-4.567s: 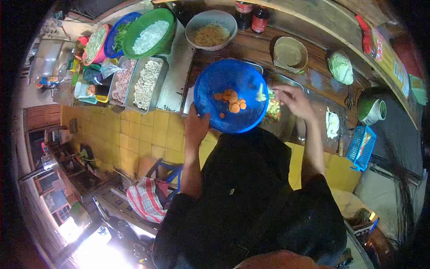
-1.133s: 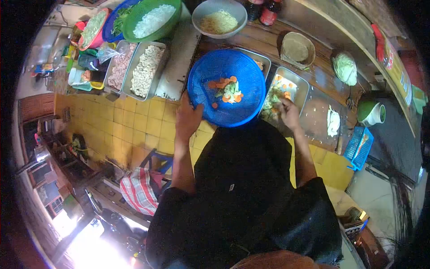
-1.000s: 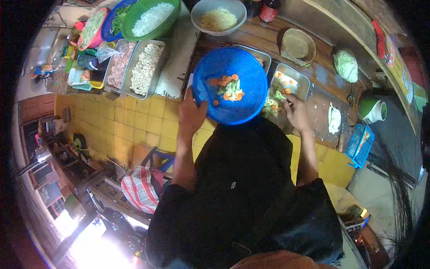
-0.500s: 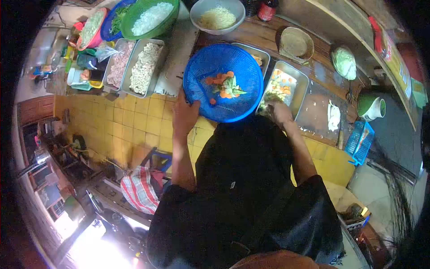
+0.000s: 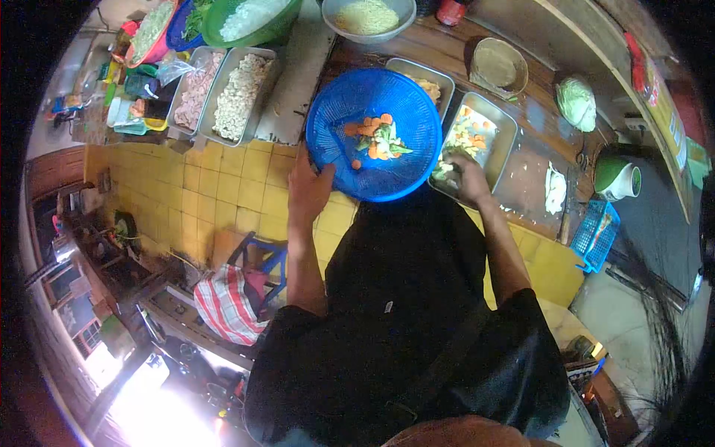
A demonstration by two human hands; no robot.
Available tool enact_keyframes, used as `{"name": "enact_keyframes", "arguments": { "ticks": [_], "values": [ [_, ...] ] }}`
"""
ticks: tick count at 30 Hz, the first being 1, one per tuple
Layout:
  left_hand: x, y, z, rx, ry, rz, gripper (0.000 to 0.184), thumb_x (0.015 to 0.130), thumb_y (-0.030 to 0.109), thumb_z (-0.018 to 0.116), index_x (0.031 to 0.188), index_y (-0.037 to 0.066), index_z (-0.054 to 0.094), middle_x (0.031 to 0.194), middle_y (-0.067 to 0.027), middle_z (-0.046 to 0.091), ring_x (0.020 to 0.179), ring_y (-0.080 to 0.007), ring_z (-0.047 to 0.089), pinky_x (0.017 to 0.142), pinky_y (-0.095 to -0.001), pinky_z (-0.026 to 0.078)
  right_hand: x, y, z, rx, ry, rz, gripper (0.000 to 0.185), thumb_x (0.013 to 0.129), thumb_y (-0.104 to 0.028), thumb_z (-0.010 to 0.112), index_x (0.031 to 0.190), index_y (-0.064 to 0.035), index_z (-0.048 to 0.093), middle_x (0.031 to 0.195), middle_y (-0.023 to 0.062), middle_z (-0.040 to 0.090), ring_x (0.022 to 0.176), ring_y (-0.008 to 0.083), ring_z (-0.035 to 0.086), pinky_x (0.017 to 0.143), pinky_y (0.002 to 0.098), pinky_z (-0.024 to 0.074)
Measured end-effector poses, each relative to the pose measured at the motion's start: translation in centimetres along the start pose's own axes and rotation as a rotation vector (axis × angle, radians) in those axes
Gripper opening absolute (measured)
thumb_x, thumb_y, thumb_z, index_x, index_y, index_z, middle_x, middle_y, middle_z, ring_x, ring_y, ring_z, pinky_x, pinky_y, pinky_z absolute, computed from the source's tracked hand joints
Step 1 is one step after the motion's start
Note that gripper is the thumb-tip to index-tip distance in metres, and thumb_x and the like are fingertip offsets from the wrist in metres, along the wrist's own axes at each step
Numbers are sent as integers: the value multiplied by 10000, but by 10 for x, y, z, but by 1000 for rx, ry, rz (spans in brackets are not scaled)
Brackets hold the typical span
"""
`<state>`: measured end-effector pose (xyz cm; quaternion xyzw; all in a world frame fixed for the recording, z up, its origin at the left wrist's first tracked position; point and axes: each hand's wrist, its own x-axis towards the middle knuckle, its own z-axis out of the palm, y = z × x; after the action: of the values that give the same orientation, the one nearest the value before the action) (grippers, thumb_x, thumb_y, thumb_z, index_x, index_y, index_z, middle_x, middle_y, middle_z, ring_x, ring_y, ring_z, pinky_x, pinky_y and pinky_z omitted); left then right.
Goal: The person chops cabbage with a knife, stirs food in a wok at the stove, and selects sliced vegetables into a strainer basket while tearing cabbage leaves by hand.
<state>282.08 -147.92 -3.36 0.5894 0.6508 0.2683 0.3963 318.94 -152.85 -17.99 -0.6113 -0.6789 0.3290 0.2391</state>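
My left hand grips the near left rim of a blue plastic colander, held tilted over the counter's front edge. Sliced carrots and pale green cut vegetables lie in a small heap inside it. To the right, my right hand reaches into the near end of a metal tray, its fingers curled down on chopped vegetables. More carrot slices and pale pieces are spread in that tray. My fingertips are partly hidden among the vegetables.
A second metal tray sits partly behind the colander. Right of my right hand are a cutting board, a knife, a cabbage and a blue basket. Filled trays and a green colander stand at left.
My right hand has shifted slightly within the near end of the tray, its fingers still at the vegetables. My left hand keeps hold of the colander. The view has tilted a little.
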Motion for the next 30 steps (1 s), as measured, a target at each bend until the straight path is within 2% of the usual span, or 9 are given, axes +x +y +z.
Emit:
{"name": "enact_keyframes", "arguments": {
  "ticks": [5, 8, 13, 20, 22, 24, 26, 28, 30],
  "values": [
    [0, -28, 9, -103, 28, -12, 630, 792, 151, 601, 1340, -52, 366, 1187, -270, 565, 1112, -415, 543, 968, -457, 408, -16, 25, -8, 219, -28, 185, 300, 792, -13, 687, 1063, -76, 575, 876, 87, 612, 788, 162, 598, 697, 327, 480],
    [-2, -16, 5, -102, -3, 3, 633, 795, 139, 602, 1344, -57, 355, 1187, -271, 564, 1108, -410, 549, 956, -448, 419, -21, 33, -8, 689, -34, 248, 477, 809, 199, 485, 1197, -75, 513, 1158, 49, 547, 1116, 155, 537, 924, 287, 440],
    [-5, 6, 4, 42, -28, -4, 638, 801, 139, 603, 1358, -36, 344, 1161, -262, 581, 1071, -396, 577, 929, -449, 437, -20, -10, -28, 737, 53, 344, 214, 960, -107, 532, 1161, -74, 598, 904, 20, 589, 711, 88, 550, 609, 249, 474],
    [-9, 17, 9, 62, -51, -36, 646, 798, 136, 603, 1370, -2, 337, 1155, -252, 588, 1080, -390, 579, 913, -453, 448, -7, -133, -89, 586, 16, 225, 286, 955, -126, 544, 1235, -67, 563, 1037, 72, 635, 817, 135, 612, 717, 275, 507],
    [-8, 13, 12, 141, -40, -18, 649, 796, 135, 600, 1371, -2, 334, 1154, -257, 587, 1085, -391, 576, 911, -453, 449, 2, -161, -93, 886, 116, 139, 318, 953, -128, 546, 1268, -85, 547, 1112, 91, 645, 955, 160, 632, 795, 301, 503],
    [-8, 13, 15, -70, -36, 13, 648, 786, 140, 595, 1367, -4, 346, 1168, -274, 575, 1097, -414, 559, 920, -463, 443, 14, -126, -98, 789, 136, 188, 326, 933, -82, 543, 1257, -49, 544, 1146, 173, 639, 1047, 241, 628, 844, 331, 495],
    [-10, 28, 10, 0, -40, -60, 638, 783, 132, 591, 1361, -5, 358, 1170, -272, 576, 1101, -413, 559, 923, -460, 442, 18, -67, -98, 118, 203, 151, 368, 874, -1, 524, 1241, -25, 541, 1101, 263, 623, 1042, 348, 617, 863, 360, 487],
    [-8, 19, 4, 70, -37, -142, 629, 779, 124, 587, 1354, -6, 369, 1172, -270, 577, 1104, -412, 558, 925, -457, 441, 19, -92, -122, -388, -11, 482, 373, 853, -30, 460, 1212, -38, 559, 1036, 315, 604, 1010, 424, 600, 822, 406, 497],
    [-4, -16, 4, 160, 81, -34, 605, 784, 106, 577, 1343, -18, 382, 1167, -268, 582, 1089, -408, 569, 906, -455, 455, 10, -13, -97, -424, 28, 511, 338, 874, -97, 444, 1189, -53, 559, 1014, 301, 613, 977, 426, 609, 787, 428, 506]
  ]
}}
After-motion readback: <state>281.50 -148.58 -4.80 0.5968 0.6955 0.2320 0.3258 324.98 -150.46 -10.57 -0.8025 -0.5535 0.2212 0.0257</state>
